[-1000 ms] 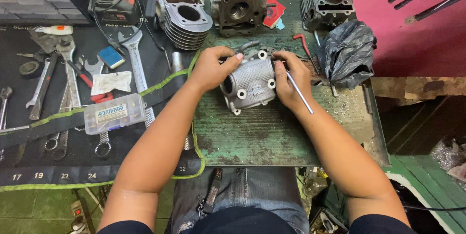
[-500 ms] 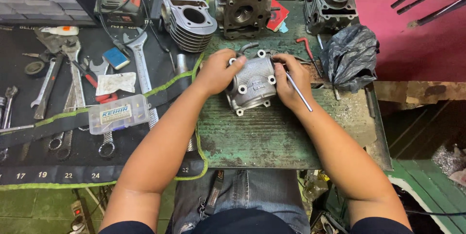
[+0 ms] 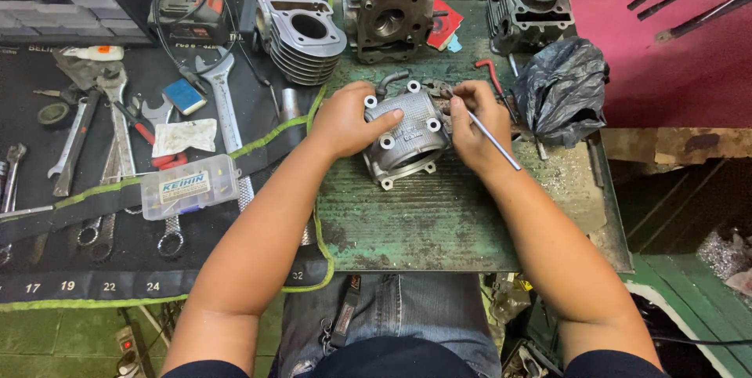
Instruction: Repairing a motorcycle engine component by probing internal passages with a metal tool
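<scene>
1. Gripping a cast grey cylinder [image 3: 407,137] at frame centre, I see my left hand [image 3: 345,121] wrapped on its left side, thumb laid across the top.
2. My right hand [image 3: 472,126] presses its right edge, fingers closed round a thin metal rod [image 3: 493,140] slanting to lower right.
3. Round bolt holes dot the cylinder; it rests on the worn green bench [image 3: 439,221].
4. Finned cylinder [image 3: 301,37] sits upper left; crumpled black bag [image 3: 560,88] right.

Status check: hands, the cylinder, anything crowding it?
Left hand grips cylinder. Right hand holds thin rod at its side. Black bag close right, not touching.
</scene>
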